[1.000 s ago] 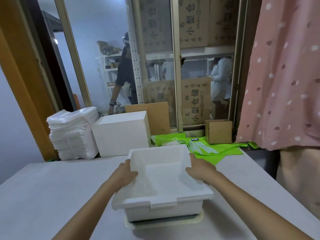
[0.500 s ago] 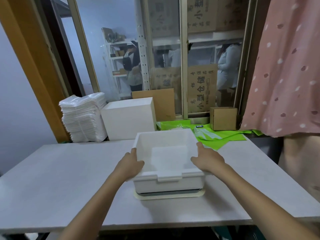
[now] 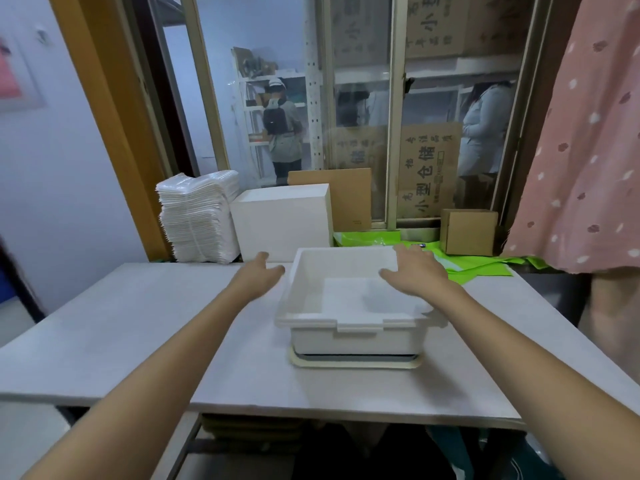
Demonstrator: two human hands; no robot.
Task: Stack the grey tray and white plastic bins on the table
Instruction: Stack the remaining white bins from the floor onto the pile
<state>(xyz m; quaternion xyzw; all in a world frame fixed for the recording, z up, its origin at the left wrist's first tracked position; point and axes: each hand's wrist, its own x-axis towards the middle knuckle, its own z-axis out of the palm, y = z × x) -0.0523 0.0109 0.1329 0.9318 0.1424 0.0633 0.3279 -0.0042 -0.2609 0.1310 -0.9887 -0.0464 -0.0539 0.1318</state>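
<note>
White bin (image 3: 356, 299) sits nested on the grey tray (image 3: 356, 358) near the middle of the table (image 3: 138, 334), so the stack looks pretty much done to me. Left hand (image 3: 258, 277) hovers just beside the bin's left wall and right hand (image 3: 414, 277) is over its far right corner. Both have fingers spread and loose, gripping nothing, probably just letting go.

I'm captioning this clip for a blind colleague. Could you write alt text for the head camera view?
A white plastic bin sits on a grey tray on a pale table. The left hand hovers open beside the bin, the right hand open over it. Behind stand a white box and cardboard boxes.
</note>
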